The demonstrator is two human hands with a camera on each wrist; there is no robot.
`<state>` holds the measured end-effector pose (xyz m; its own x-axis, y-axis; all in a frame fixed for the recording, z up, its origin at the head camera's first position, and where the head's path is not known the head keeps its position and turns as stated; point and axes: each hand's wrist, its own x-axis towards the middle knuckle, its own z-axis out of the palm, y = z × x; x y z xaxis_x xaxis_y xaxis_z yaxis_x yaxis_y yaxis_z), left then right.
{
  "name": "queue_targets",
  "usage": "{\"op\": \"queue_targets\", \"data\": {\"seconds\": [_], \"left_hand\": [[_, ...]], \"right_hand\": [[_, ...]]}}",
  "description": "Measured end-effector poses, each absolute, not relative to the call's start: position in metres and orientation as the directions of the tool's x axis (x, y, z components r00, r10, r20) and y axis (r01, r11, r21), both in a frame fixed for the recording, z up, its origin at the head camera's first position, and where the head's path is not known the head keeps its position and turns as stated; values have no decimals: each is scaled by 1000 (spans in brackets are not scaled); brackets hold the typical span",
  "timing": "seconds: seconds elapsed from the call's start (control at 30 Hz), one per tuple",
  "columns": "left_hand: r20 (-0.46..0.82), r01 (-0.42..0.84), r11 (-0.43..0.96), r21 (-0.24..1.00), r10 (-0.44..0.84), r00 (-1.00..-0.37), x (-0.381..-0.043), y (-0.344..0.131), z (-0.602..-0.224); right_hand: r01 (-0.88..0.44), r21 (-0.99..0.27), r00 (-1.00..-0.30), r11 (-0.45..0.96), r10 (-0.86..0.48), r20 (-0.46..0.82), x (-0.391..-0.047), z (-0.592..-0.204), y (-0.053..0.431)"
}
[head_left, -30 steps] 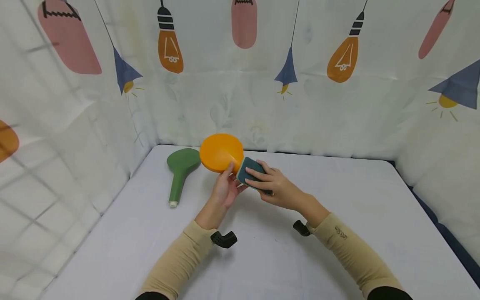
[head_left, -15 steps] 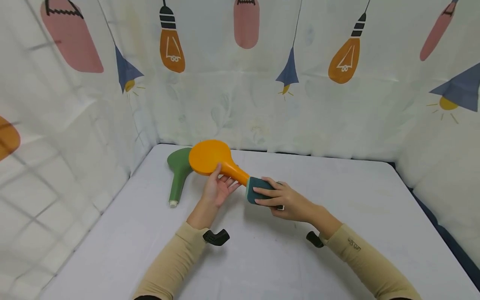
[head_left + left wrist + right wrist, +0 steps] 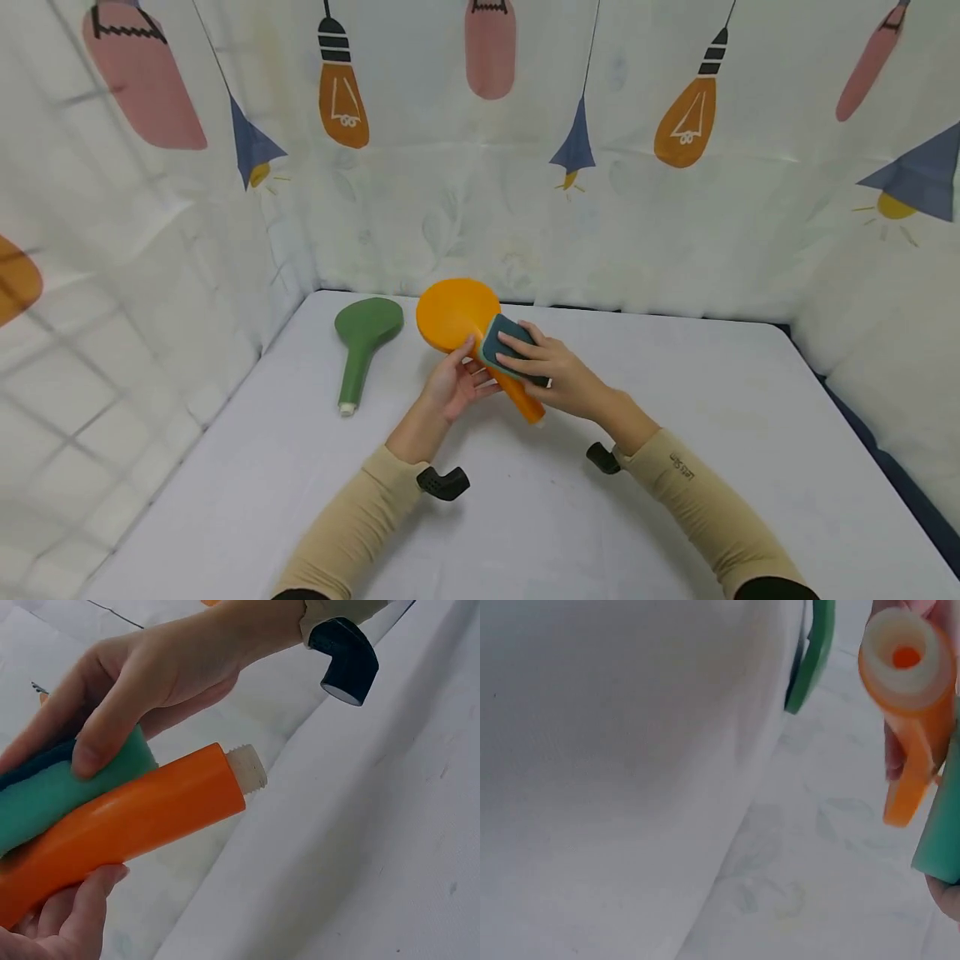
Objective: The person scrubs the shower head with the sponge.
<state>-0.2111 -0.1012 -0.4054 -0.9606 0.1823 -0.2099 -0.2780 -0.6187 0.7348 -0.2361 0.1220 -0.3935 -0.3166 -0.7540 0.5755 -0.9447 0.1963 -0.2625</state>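
An orange handheld shower head [image 3: 453,310] is held over the table, its round head up and left, its handle sloping down to the right. My left hand [image 3: 450,387] holds it from below at the neck, thumb on top. In my right hand [image 3: 566,379] is a sponge [image 3: 504,343], dark on one face and teal on the other. The left wrist view shows the sponge's teal side [image 3: 105,784] lying along the orange handle [image 3: 165,799], which ends in a pale threaded connector [image 3: 246,769]. A green shower head [image 3: 367,325] lies on the table to the left.
A white cloth covers the table [image 3: 660,500]. Behind it and to the left hang white curtains [image 3: 480,208] printed with lamps and bulbs. Black wrist-camera pieces [image 3: 444,483] stick out at both cuffs.
The sponge slid down the orange handle to its end, then came back up near the neck. The orange shower head swung left over the green one, then right again, leaving its handle end exposed.
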Motion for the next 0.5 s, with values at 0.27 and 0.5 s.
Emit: {"op": "queue_targets", "data": {"seconds": [0.27, 0.5], "left_hand": [[-255, -294, -620, 728, 153, -955, -214, -112, -409], [-217, -289, -657, 696, 192, -957, -214, -125, -403]], "right_hand": [[-982, -9, -169, 188, -859, 484, -217, -397, 117], [-987, -97, -162, 131, -851, 499, -218, -403, 128]]}}
